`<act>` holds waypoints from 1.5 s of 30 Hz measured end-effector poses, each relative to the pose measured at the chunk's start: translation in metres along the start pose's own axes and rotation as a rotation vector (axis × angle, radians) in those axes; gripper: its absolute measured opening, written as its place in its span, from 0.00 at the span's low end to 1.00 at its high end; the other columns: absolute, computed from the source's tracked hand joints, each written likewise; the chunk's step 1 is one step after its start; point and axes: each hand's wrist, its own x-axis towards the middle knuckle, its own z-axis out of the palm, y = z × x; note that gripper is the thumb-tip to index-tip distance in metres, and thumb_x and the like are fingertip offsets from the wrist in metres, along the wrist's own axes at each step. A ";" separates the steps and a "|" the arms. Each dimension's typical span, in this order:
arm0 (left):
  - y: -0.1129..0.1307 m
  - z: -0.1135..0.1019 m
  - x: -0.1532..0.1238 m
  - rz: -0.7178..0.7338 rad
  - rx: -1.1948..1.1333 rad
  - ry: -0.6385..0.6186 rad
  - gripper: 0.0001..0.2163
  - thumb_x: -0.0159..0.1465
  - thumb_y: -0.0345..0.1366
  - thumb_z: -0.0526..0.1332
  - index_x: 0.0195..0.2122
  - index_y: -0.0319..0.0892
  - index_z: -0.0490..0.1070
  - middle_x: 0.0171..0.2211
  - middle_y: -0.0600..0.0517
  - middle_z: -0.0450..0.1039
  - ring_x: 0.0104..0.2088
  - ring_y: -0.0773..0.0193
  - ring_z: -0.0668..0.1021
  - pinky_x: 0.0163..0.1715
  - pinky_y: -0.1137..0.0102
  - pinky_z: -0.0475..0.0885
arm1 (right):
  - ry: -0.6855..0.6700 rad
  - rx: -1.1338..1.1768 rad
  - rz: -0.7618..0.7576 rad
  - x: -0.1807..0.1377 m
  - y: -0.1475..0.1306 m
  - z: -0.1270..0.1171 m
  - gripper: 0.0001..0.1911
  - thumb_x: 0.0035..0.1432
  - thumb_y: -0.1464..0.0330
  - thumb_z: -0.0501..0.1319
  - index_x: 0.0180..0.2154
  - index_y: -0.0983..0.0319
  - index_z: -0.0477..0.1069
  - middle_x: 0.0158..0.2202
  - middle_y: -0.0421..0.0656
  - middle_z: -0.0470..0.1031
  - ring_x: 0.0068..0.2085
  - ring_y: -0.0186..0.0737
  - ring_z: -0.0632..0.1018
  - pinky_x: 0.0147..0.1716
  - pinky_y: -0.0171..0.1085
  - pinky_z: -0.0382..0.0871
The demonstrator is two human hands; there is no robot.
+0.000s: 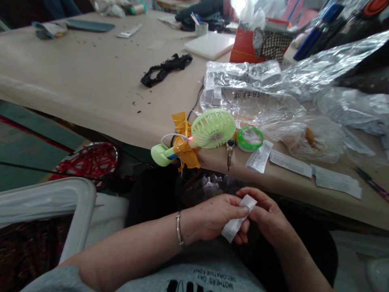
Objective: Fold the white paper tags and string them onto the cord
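Observation:
A small white printed label (232, 229) slants between my hands above my lap. My left hand (217, 213), with a silver bangle at its wrist, pinches it under the thumb. At its upper end, the curled fingers and thumb of my right hand (270, 215) close on the label too; part of that grip is hidden. Beyond my hands, at the table edge, lie a stack of similar labels (260, 157) and two label strips, one of them a long strip (291, 164). A soldering-iron-like tool (229, 156) points down over the edge beside a round green-rimmed container (249, 139).
A light green fan (213, 129) is taped to the table edge with amber tape (186, 152). Clear plastic bags (258, 97) cover the right side of the table (100, 81). A black fabric piece (166, 69) lies farther back. A white bin (88, 202) stands at left.

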 end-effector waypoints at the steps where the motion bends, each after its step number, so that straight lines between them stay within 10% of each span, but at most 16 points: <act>1: 0.001 0.001 -0.002 -0.014 0.004 -0.044 0.14 0.56 0.46 0.65 0.30 0.40 0.69 0.21 0.55 0.68 0.19 0.69 0.72 0.22 0.73 0.68 | -0.093 0.035 0.008 0.000 0.001 -0.003 0.21 0.48 0.60 0.67 0.45 0.57 0.74 0.41 0.45 0.78 0.35 0.41 0.79 0.33 0.38 0.75; 5: -0.002 0.003 -0.009 -0.052 0.031 -0.149 0.16 0.55 0.49 0.65 0.32 0.39 0.71 0.22 0.54 0.69 0.20 0.68 0.74 0.24 0.71 0.69 | -0.348 0.119 0.005 0.001 0.005 -0.008 0.20 0.42 0.59 0.71 0.40 0.56 0.76 0.55 0.47 0.72 0.52 0.50 0.76 0.46 0.47 0.72; 10: -0.012 0.006 -0.008 -0.107 -0.024 -0.136 0.13 0.58 0.45 0.63 0.33 0.38 0.71 0.21 0.53 0.69 0.20 0.68 0.74 0.23 0.72 0.69 | -0.363 0.205 0.036 0.001 0.007 0.001 0.15 0.45 0.56 0.69 0.32 0.59 0.74 0.54 0.48 0.73 0.50 0.51 0.77 0.45 0.48 0.73; 25: -0.029 0.013 -0.025 -0.045 -0.096 0.025 0.13 0.55 0.44 0.64 0.29 0.38 0.68 0.20 0.56 0.66 0.20 0.69 0.73 0.22 0.73 0.68 | 0.063 -0.827 -0.498 -0.045 -0.013 0.017 0.18 0.61 0.69 0.58 0.53 0.59 0.68 0.50 0.48 0.73 0.51 0.43 0.75 0.49 0.40 0.73; 45: -0.033 0.016 -0.027 -0.056 -0.134 0.055 0.12 0.53 0.42 0.64 0.27 0.39 0.68 0.19 0.57 0.65 0.19 0.71 0.72 0.22 0.73 0.66 | 0.093 -0.824 -0.508 -0.047 -0.010 0.026 0.14 0.61 0.70 0.56 0.48 0.60 0.72 0.44 0.47 0.77 0.45 0.41 0.79 0.43 0.38 0.75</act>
